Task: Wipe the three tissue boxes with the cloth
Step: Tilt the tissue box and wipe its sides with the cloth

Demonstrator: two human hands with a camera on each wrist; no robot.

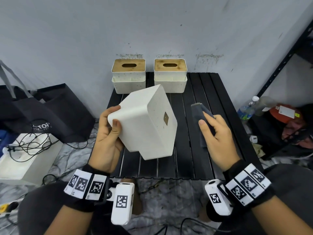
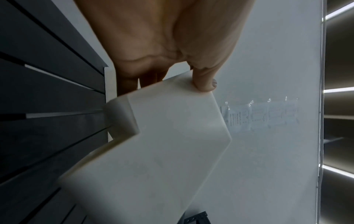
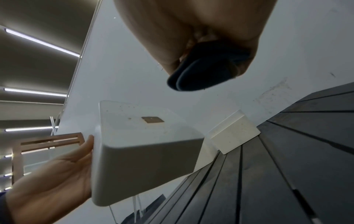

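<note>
Head view
Held box: white tissue box, lifted off black slatted table, tipped so underside w/ small brown label is turned up and to the right.
Left hand: fingers wrapped round box's near-left corner, thumb on the near face; box carried by this hand alone.
Right hand: folded dark cloth pinched under thumb and fingers; held just right of box, not touching it.
Other boxes: two more w/ wooden slotted lids, left one and right one, upright at table's far edge by the wall.

Left wrist view
Grip: thumb pressed on box edge, other fingers behind it; mostly hidden.

Right wrist view
Cloth: rolled fold seen bunched in the fist, above box; left hand seen flat against box side.

Handling (judged)
Weight: prob. light, since one hand suffices.
Stiffness: rigid shell, rounded corners; smooth, so likely slippery.
Hold: best taken across a corner or two opp. faces, leaving wiped face free.
Cloth: soft, limp; to be kept folded as a pad.
</note>
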